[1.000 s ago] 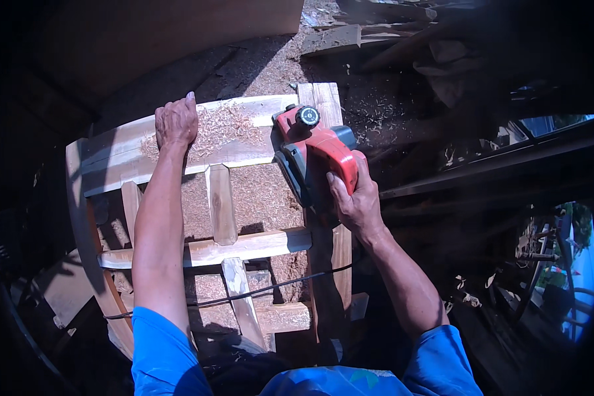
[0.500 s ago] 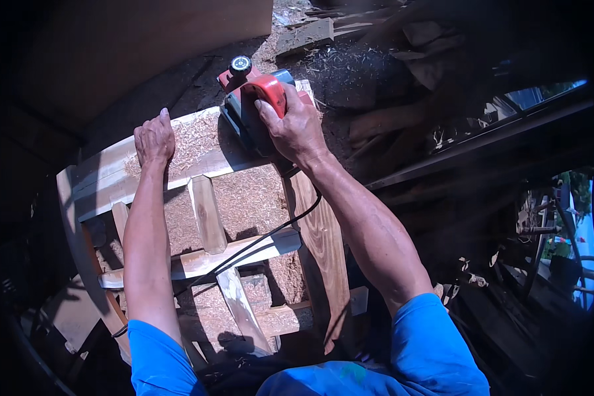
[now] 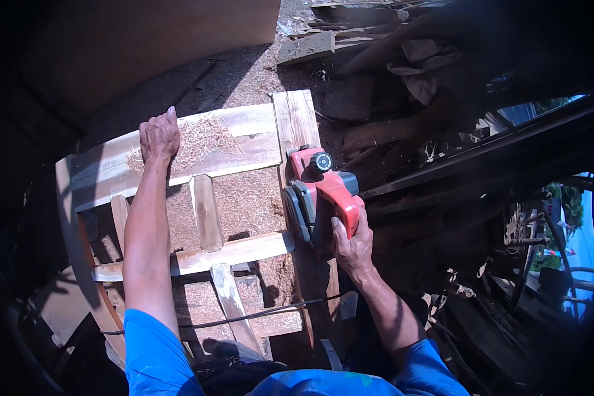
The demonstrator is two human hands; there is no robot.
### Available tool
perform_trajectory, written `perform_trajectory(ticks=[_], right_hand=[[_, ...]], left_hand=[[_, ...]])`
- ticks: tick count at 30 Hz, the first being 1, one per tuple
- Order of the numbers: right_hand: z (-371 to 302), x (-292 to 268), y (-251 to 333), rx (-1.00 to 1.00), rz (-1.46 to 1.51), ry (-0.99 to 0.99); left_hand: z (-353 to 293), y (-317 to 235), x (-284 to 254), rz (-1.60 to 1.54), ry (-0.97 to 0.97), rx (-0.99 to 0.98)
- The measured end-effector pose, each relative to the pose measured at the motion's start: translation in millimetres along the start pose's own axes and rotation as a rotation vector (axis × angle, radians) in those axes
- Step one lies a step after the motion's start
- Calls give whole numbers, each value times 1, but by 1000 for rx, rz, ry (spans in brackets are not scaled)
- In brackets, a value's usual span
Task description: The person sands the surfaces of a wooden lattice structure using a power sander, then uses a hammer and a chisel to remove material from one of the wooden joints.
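A wooden frame (image 3: pixel 257 148) with wide outer boards and narrower inner slats lies before me. My left hand (image 3: pixel 158 136) is closed at its far rail, fingers curled over the far edge and thumb pointing away. My right hand (image 3: pixel 354 247) grips the red rear handle of an electric hand planer (image 3: pixel 340 201), which has a dark body and a round black front knob. The planer rests on the right-hand board (image 3: pixel 296 109) of the frame, hiding its middle part. Curled wood shavings (image 3: pixel 208 135) lie on the far rail beside my left hand.
A black power cord (image 3: pixel 244 318) crosses the near part of the frame. Shavings cover the surface under the slats. A large brown panel (image 3: pixel 145 39) stands at far left. Scrap timber (image 3: pixel 307 47) is piled beyond and to the right, near a long dark beam (image 3: pixel 442 165).
My right hand has brought the planer from the far right corner nearer to me, onto the right-hand board. The cord has shifted toward me. My left hand stays at the far rail.
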State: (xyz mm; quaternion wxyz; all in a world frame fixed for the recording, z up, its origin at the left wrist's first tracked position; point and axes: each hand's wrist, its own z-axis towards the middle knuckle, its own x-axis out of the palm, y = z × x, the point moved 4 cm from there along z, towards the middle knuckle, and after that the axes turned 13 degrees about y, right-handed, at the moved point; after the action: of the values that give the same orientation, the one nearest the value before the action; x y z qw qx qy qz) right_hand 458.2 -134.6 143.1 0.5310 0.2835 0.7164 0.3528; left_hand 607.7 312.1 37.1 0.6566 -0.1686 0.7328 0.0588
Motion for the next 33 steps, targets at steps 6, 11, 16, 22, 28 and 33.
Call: perform_trajectory(ticks=[6, 11, 16, 22, 28, 33], right_hand=[[-30, 0, -9, -18, -21, -19], [40, 4, 8, -104, -28, -70], [122, 14, 37, -148, -111, -111], [189, 18, 53, -157, -152, -123], [230, 26, 66, -110, -110, -142], [271, 17, 58, -162, -285, -226]], left_hand=[[-1, 1, 3, -9, -35, 33], [0, -4, 1, -9, -33, 36], [2, 7, 8, 9, -46, 42], [3, 4, 11, 9, -63, 60], [3, 10, 6, 42, -36, 35], [7, -7, 10, 40, -3, 63]])
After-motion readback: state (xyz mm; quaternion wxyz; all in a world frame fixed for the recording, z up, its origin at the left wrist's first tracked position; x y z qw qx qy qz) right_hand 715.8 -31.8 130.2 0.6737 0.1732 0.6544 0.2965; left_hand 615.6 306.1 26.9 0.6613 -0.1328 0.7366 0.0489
